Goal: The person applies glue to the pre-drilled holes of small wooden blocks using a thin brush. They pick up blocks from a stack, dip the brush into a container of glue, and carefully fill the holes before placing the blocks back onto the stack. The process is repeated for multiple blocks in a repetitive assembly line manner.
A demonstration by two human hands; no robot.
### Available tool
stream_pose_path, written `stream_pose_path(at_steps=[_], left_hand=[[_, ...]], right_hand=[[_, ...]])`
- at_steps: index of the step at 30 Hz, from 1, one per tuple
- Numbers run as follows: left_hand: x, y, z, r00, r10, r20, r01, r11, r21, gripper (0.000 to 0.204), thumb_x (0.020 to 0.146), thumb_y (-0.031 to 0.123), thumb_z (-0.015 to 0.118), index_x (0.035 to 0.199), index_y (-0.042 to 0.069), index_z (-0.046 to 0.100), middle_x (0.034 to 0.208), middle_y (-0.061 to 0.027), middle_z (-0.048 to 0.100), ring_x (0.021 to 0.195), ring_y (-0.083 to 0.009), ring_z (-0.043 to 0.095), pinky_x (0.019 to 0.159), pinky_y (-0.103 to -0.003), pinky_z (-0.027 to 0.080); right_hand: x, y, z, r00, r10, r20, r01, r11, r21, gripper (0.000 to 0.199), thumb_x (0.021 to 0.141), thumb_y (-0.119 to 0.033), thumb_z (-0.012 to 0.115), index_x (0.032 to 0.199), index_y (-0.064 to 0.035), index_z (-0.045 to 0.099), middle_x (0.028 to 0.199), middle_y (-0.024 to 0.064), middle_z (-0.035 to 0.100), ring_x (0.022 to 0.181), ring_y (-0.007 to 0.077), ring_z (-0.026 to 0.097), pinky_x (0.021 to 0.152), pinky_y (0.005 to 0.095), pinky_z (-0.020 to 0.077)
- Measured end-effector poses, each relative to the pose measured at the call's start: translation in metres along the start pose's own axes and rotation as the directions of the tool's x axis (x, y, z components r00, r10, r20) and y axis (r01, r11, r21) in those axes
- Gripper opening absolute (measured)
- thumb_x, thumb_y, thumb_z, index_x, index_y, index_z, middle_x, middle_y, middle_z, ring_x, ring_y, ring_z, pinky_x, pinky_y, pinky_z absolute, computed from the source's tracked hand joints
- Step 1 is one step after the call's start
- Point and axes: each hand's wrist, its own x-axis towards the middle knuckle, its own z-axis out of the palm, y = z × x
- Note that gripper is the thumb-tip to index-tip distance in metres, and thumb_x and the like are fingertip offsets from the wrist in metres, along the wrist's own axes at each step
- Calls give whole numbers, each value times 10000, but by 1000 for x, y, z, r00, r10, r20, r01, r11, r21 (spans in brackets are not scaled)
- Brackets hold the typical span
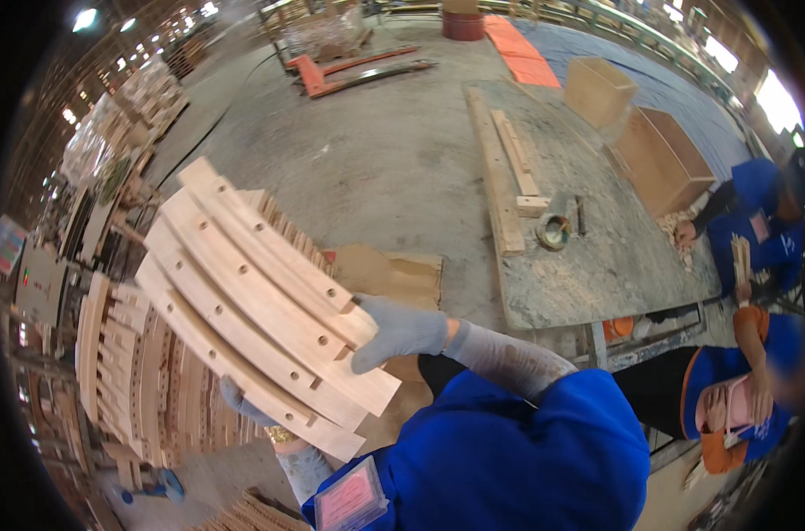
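Observation:
I carry a bundle of curved pale wooden slats (261, 301) with drilled holes and notches, tilted from upper left down to lower right. My right hand (398, 332), in a grey glove, presses on top of the bundle's near end. My left hand (241, 403), also gloved, supports the bundle from underneath; only its fingers show below the lowest slat. My blue jacket sleeves (508, 451) fill the lower middle.
Stacks of similar curved slats (128, 380) stand at the left. Brown cardboard (393, 274) lies on the concrete floor. A long worktable (597, 257) holds wooden strips, a round tin (553, 232) and wooden boxes (663, 159). Two people in blue (756, 230) work at the right. An orange pallet jack (349, 71) sits far back.

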Motion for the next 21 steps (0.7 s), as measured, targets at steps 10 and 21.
stream_pose_path(at_steps=[10, 21], left_hand=[[43, -49, 283, 287, -680, 675, 926, 17, -376, 438, 829, 262, 498, 1138, -49, 505, 1039, -183, 597, 922, -253, 607, 828, -357, 513], [0, -96, 635, -8, -446, 895, 976, -198, -90, 384, 858, 289, 554, 1165, 58, 540, 1068, -121, 591, 932, -224, 606, 792, -332, 525]], right_hand=[[-105, -78, -186, 873, 31, -486, -95, 990, -108, 596, 729, -199, 705, 1213, 62, 474, 1115, 90, 576, 991, 130, 542, 847, 258, 443], [-206, -146, -466, 568, 244, -786, -312, 948, 69, 428, 777, -140, 654, 1150, 28, 527, 934, 55, 622, 754, 104, 603, 586, 209, 473]])
